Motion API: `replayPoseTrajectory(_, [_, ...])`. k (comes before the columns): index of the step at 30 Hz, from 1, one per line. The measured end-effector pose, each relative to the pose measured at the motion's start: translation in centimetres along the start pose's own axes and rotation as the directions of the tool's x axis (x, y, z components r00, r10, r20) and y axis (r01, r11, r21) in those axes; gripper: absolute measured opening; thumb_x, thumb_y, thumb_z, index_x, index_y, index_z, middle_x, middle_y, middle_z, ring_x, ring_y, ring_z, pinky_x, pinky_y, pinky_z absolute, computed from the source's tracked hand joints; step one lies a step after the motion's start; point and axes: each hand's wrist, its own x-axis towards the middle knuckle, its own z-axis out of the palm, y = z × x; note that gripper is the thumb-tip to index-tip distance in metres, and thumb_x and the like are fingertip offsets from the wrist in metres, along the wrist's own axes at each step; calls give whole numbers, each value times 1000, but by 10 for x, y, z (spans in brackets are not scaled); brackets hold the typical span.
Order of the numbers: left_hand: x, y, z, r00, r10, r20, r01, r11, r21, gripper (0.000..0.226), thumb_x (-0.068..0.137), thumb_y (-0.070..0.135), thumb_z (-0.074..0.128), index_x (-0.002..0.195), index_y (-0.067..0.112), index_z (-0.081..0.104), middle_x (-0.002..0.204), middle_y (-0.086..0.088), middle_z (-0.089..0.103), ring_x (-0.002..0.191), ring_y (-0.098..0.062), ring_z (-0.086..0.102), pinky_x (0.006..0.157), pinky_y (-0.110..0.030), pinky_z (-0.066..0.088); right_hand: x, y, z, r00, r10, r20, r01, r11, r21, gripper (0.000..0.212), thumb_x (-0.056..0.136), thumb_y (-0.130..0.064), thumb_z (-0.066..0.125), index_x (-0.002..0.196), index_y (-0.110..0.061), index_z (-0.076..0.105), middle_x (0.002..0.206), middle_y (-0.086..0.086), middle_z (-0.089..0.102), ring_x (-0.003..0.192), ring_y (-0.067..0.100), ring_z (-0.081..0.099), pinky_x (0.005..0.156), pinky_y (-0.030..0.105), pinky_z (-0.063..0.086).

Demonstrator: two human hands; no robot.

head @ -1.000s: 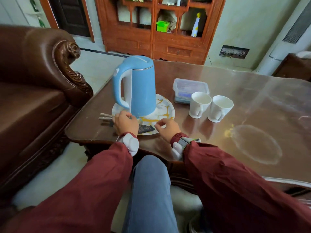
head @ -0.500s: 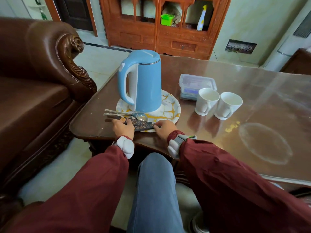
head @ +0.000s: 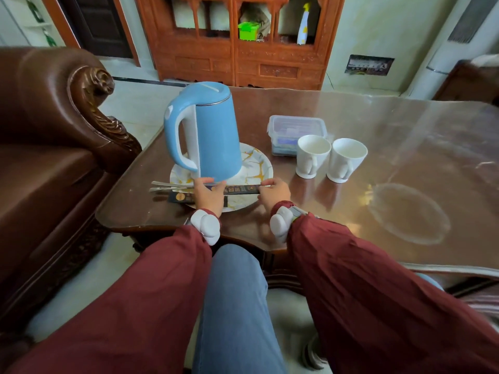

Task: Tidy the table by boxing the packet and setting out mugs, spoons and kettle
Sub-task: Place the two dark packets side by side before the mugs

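**Packet held at both ends over the plate's near rim**

We find the dark packet (head: 237, 189) stretched left to right just in front of the blue kettle (head: 208, 136), lying across the near part of the white plate (head: 259, 168). The left hand (head: 209, 197) covers the packet's left portion, its fingers curled down over the strip; a dark end shows beyond that hand to the left, though we cannot tell whether it belongs to the same packet. The right hand (head: 274, 193) pinches the packet's right end between thumb and fingertips. Two spoons (head: 170, 186) lie just left of the left hand, handles pointing left, their bowls hidden.

The kettle stands upright on the plate, handle facing left. The clear lidded box (head: 297, 128) sits farther back and to the right, lid on. Two white mugs (head: 313, 155) stand upright side by side just in front of the box, close together.

The plate sits near the table's (head: 405, 147) near-left corner, close to the curved near edge. To the right of the mugs we see broad open tabletop, marked only by a pale ring. A brown sofa arm (head: 91, 109) borders the left side.
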Motion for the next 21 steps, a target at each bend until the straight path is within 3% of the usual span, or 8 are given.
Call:
replayPoseTrajectory(3, [-7,4,28,997,-60,58,56,996,64,35,89,21,62,115,-1,55,123,-18,59,115,-30,55,90,-22,39,12,6,-30,997,12,-74,-11,1000,23,22,73,-3,47,68,-22,57,85,6,65,88,37,67,85,48,55])
replayPoseTrajectory(11, [-36,9,103,962,-186,198,171,981,92,25,86,5,48,100,-11,61,110,-36,63,104,-49,61,88,-49,51,42,32,-102,973,48,-228,-44,999,24,23,72,-4,44,67,-23,56,95,18,71,92,39,66,87,50,54])
replayPoseTrajectory(14, [-45,10,126,968,-142,209,115,984,138,25,85,6,57,105,-9,58,106,-27,66,99,-40,62,81,-37,49,52,37,-124,961,57,-271,-53,998,25,23,74,-3,44,81,-21,57,100,17,70,95,39,65,90,49,52])
replayPoseTrajectory(16, [-52,13,140,965,-93,244,48,981,186,11,82,7,64,86,-1,57,86,-13,63,77,-31,52,63,-26,37,59,40,-139,944,57,-324,-51,998,26,21,75,-4,46,82,-21,55,98,17,70,93,37,66,89,47,52])
replayPoseTrajectory(17, [-52,13,147,959,-68,274,11,979,205,12,80,7,66,76,2,57,73,-23,48,70,-27,42,56,-27,29,63,42,-145,936,59,-348,-55,998,21,19,76,-5,47,84,-19,57,97,18,70,92,37,66,88,47,52])
replayPoseTrajectory(18, [-51,11,153,953,-49,300,-22,973,230,14,79,8,68,70,2,60,73,-14,33,68,-26,37,54,-27,25,68,45,-150,928,67,-367,-61,998,29,18,78,-5,47,87,-16,58,96,19,70,92,38,66,87,48,52])
replayPoseTrajectory(19, [-51,9,163,946,-47,320,-34,969,244,15,79,9,70,69,0,63,68,-23,42,67,-27,38,55,-28,27,75,50,-156,923,88,-374,-74,996,52,17,79,-6,48,90,-15,57,98,21,69,93,39,65,87,50,52])
replayPoseTrajectory(21, [-49,9,168,944,-59,323,-15,975,222,19,79,11,72,78,-7,68,78,-33,61,67,-30,47,60,-30,37,79,53,-161,927,118,-357,-84,990,109,17,80,-4,48,90,-16,51,100,22,67,91,42,65,86,53,52])
